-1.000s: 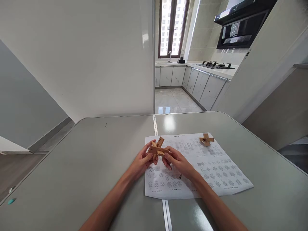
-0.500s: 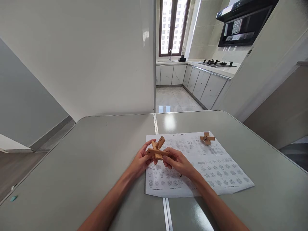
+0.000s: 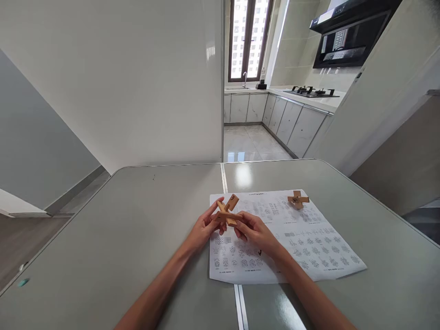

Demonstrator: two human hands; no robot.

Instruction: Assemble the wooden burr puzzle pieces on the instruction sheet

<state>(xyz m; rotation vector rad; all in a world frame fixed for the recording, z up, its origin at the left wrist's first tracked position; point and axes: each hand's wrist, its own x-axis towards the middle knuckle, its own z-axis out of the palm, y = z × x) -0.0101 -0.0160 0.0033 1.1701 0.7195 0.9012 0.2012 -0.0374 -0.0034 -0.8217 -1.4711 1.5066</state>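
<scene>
Several interlocked wooden puzzle pieces [image 3: 227, 215] are held up between my two hands, above the left part of a printed paper sheet [image 3: 302, 270]. My left hand [image 3: 203, 229] pinches the left end of the pieces, its index finger reaching along the far side. From the right, my right hand [image 3: 253, 230] grips the other end between thumb and fingers. One wooden piece sticks up and to the right, with a dark mark near its end. On the sheet's far right lies a separate cross-shaped group of wooden pieces [image 3: 298, 200], also with a dark mark.
Rows of small line diagrams cover the sheet, which lies on a grey-green table [image 3: 154, 197] with a pale seam down its middle. A small dark-marked thing [image 3: 260, 252] shows beside my right wrist. At the table's left edge is a small teal object [image 3: 23, 282].
The held wooden pieces have turned slightly in my fingers, and my left-hand fingers have shifted a little on them. The whole view has moved slightly. The cross-shaped group stays on the sheet.
</scene>
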